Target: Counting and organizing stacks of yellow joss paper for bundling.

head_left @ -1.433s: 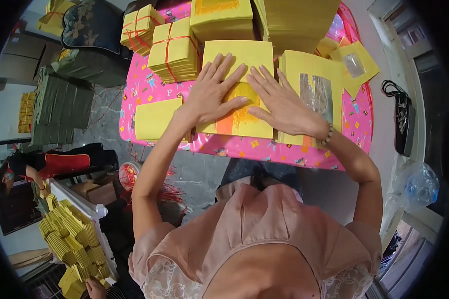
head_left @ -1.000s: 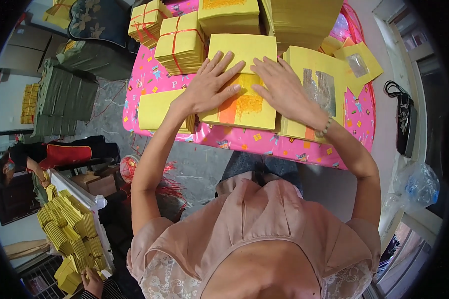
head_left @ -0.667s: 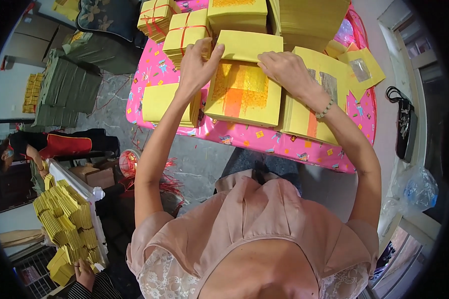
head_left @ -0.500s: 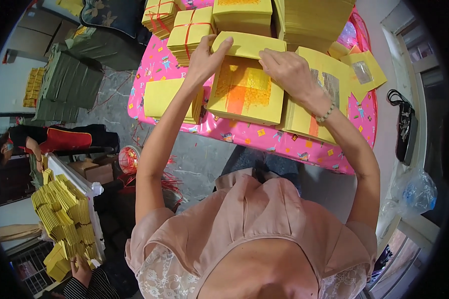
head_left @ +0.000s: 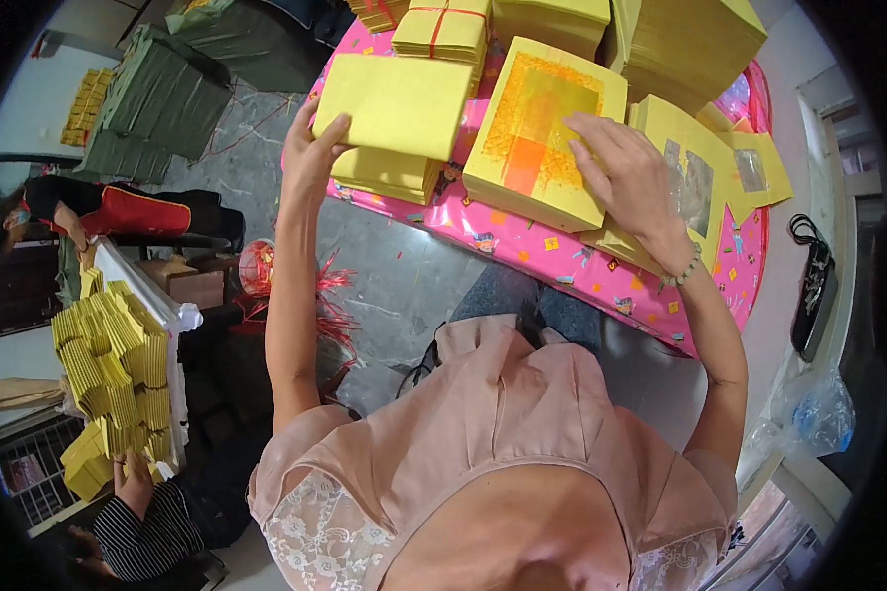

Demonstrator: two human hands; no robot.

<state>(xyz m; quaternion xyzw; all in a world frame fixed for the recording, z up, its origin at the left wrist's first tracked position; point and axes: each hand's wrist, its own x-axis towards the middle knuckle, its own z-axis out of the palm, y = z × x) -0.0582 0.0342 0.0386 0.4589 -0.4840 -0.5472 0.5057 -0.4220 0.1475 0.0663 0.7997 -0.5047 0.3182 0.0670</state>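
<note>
My left hand point(head_left: 313, 148) grips a folded yellow paper point(head_left: 394, 103) by its left edge, thumb on top. That paper is held over a stack of yellow folded papers point(head_left: 384, 182) at the table's left front edge. My right hand point(head_left: 626, 177) is over the right side of a thick stack of yellow paper with orange and gold print point(head_left: 537, 123). Its fingers are loosely curved and a little apart, with nothing visible in them. Whether the fingertips touch the top sheet I cannot tell. Beside that wrist lies a yellow stack with silver patches point(head_left: 695, 187).
A pink patterned cloth point(head_left: 552, 266) covers the table. Behind stand a red-tied yellow bundle point(head_left: 442, 30) and a tall yellow stack point(head_left: 690, 49). At left, two other people work around a white table point(head_left: 172, 315) heaped with yellow bundles point(head_left: 113, 355). Red strands point(head_left: 333, 295) hang beside a basket.
My left hand has carried the folded paper leftward off the printed stack to above the left stack. My right hand has let go of the paper. The view has shifted.
</note>
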